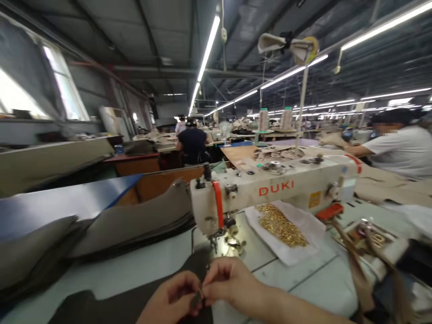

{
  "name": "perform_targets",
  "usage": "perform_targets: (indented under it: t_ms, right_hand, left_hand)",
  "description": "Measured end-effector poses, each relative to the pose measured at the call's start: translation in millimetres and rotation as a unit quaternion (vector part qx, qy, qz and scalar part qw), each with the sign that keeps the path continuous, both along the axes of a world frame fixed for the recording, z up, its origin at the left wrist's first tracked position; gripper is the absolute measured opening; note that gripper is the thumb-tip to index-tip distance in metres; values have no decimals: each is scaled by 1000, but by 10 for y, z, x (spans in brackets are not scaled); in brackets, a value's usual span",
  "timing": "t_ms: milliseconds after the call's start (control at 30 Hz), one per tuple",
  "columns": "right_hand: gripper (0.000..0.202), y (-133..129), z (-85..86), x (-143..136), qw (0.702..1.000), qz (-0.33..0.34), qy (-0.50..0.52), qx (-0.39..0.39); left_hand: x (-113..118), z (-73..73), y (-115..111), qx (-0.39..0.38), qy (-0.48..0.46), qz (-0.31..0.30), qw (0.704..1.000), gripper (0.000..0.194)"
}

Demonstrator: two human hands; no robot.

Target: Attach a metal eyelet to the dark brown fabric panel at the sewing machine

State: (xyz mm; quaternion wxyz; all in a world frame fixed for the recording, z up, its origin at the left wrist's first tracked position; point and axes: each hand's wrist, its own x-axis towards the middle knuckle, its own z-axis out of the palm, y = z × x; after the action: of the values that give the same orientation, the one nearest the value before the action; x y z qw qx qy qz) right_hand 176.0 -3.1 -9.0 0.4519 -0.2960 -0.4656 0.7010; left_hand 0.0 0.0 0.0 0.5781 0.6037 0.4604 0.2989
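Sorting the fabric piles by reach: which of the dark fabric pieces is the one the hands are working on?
The dark fabric piece under both hands, at the near table edge before the needle. The other grey stacks lie left of the sewing machine, untouched.

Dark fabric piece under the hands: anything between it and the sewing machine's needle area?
Nothing visible. The dark grey fabric piece runs up the pale table to the needle area of the cream DUKI sewing machine. Left hand and right hand pinch a small item at its near end; the pile of small gold metal parts lies off to the right.
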Motion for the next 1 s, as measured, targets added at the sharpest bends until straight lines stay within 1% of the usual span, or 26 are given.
perform_targets:
  t_ms: [67,167,233,300,433,467,533,600,733,800,867,1000]
  right_hand:
    - [43,-83,45,28,1000,-1,-7,17]
    - [31,-191,109,39,993,-29,-77,82]
    - [31,-232,127,35,975,-65,-158,145]
    - [30,-248,131,39,952,-91,-211,202]
    - [9,-243,133,71,923,-118,-222,292]
    - [7,-239,131,78,917,-124,-218,310]
    - [8,-232,118,84,911,-137,-208,328]
    - [8,-222,92,78,918,-146,-200,310]
    - [4,-197,34,42,960,-137,-146,193]
    - [3,-187,16,28,972,-130,-116,155]
    - [4,-182,3,22,974,-135,-108,146]
    - [4,-194,-1,34,969,-144,-137,148]
  left_hand:
    - [30,41,-47,5,-18,1,1000,19]
    - [84,59,-90,70,-7,13,997,10]
    - [84,40,-116,116,7,27,993,7]
    - [70,18,-134,142,12,42,989,5]
    - [61,5,-138,149,-4,54,987,4]
    - [63,7,-137,144,-13,53,988,5]
    - [72,14,-139,131,-37,55,989,6]
    - [82,29,-149,119,-56,53,990,6]
    - [109,88,-173,121,-54,65,989,7]
    - [125,123,-174,121,-51,73,989,9]
    - [143,153,-169,110,-53,77,990,9]
    - [173,177,-177,79,-58,81,992,12]
